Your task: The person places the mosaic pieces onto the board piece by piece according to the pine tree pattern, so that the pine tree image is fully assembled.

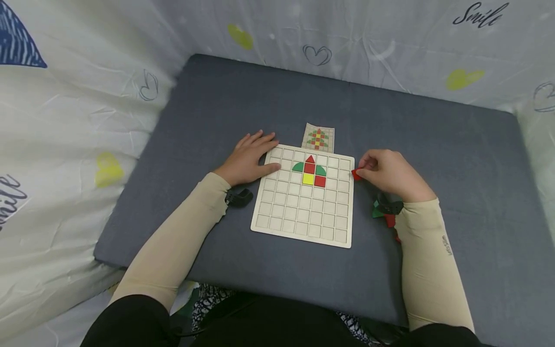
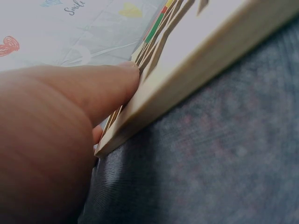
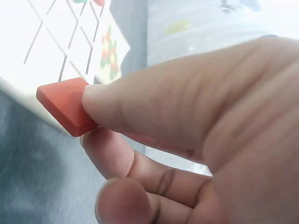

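Observation:
A wooden grid board (image 1: pixel 302 212) lies on the dark grey table. Red, green and yellow tiles sit in its upper middle cells, among them a yellow square (image 1: pixel 308 179) beside a red square (image 1: pixel 320 181). My left hand (image 1: pixel 249 158) rests at the board's upper left corner, fingers spread; in the left wrist view its thumb (image 2: pixel 107 86) lies on the board's edge. Between thumb and fingertips my right hand (image 1: pixel 392 172) pinches a red square tile (image 3: pixel 67 103), just at the board's right edge in the head view.
A small pattern card (image 1: pixel 318 137) with a printed coloured tree lies against the board's far edge. Loose green (image 1: pixel 377 210) and red tiles (image 1: pixel 389 220) lie on the table, partly hidden by the right wrist and its camera. Patterned white curtains (image 1: pixel 277 29) hang around the table (image 1: pixel 243 96).

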Action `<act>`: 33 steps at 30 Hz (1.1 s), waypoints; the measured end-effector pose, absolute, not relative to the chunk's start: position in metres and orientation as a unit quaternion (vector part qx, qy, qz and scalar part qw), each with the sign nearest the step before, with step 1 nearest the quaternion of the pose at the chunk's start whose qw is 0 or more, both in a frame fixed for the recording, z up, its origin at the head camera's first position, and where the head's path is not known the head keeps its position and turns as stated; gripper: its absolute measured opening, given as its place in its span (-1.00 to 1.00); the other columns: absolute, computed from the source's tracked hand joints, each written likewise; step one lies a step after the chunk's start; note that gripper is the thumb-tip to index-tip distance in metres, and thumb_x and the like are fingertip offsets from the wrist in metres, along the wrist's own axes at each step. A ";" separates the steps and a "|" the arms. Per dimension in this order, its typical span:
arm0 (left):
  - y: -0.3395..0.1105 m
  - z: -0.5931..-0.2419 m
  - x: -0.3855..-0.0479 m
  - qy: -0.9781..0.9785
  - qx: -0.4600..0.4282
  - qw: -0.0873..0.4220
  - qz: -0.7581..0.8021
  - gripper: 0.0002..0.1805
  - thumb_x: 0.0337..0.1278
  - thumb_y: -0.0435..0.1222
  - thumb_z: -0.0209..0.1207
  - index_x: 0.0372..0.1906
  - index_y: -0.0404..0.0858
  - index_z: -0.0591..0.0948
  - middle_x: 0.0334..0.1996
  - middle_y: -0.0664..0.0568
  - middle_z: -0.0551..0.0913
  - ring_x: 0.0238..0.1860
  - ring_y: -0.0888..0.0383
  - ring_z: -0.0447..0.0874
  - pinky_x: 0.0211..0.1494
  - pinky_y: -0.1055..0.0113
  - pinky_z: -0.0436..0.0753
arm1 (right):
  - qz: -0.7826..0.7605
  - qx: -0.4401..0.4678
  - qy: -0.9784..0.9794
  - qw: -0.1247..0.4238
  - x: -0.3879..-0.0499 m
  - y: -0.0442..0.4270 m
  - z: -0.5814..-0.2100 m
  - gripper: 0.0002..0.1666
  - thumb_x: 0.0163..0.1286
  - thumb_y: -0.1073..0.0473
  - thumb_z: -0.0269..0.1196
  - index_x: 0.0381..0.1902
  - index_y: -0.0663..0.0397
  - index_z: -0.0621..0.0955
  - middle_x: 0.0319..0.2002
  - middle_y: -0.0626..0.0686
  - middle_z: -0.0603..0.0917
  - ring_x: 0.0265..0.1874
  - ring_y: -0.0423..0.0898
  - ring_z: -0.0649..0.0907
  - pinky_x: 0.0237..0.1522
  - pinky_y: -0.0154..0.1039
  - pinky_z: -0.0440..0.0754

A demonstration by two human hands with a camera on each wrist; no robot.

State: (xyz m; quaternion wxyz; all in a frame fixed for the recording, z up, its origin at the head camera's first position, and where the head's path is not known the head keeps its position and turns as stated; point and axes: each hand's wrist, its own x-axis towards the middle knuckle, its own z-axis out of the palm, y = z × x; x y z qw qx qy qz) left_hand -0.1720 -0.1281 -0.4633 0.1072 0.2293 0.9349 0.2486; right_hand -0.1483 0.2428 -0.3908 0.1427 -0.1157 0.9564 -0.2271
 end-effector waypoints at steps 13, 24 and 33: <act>-0.130 -0.463 -0.173 0.932 0.234 0.110 0.253 -0.15 0.47 0.20 0.16 0.66 -0.11 0.27 0.70 0.00 0.07 0.73 -0.03 -0.22 0.73 0.02 -0.35 | -0.239 -0.132 0.952 0.137 -0.154 0.207 -0.387 -0.87 0.45 0.19 0.33 -0.20 0.17 0.67 -0.39 0.12 0.66 -0.51 0.01 0.54 -0.48 -0.14 0.48; -0.129 -0.462 -0.172 0.932 0.236 0.107 0.255 -0.16 0.48 0.19 0.16 0.66 -0.12 0.28 0.69 -0.01 0.09 0.73 -0.04 -0.20 0.74 0.02 -0.33 | -0.241 -0.160 0.947 0.141 -0.160 0.180 -0.385 -0.90 0.45 0.19 0.36 -0.25 0.11 0.67 -0.33 0.10 0.70 -0.45 0.02 0.57 -0.46 -0.13 0.50; -0.128 -0.464 -0.171 0.934 0.233 0.107 0.249 -0.16 0.49 0.20 0.14 0.66 -0.10 0.27 0.70 0.01 0.08 0.73 -0.02 -0.20 0.73 0.05 -0.34 | -0.263 -0.175 0.938 0.144 -0.157 0.166 -0.390 -0.92 0.45 0.20 0.37 -0.22 0.08 0.67 -0.30 0.07 0.71 -0.41 0.01 0.60 -0.40 -0.12 0.55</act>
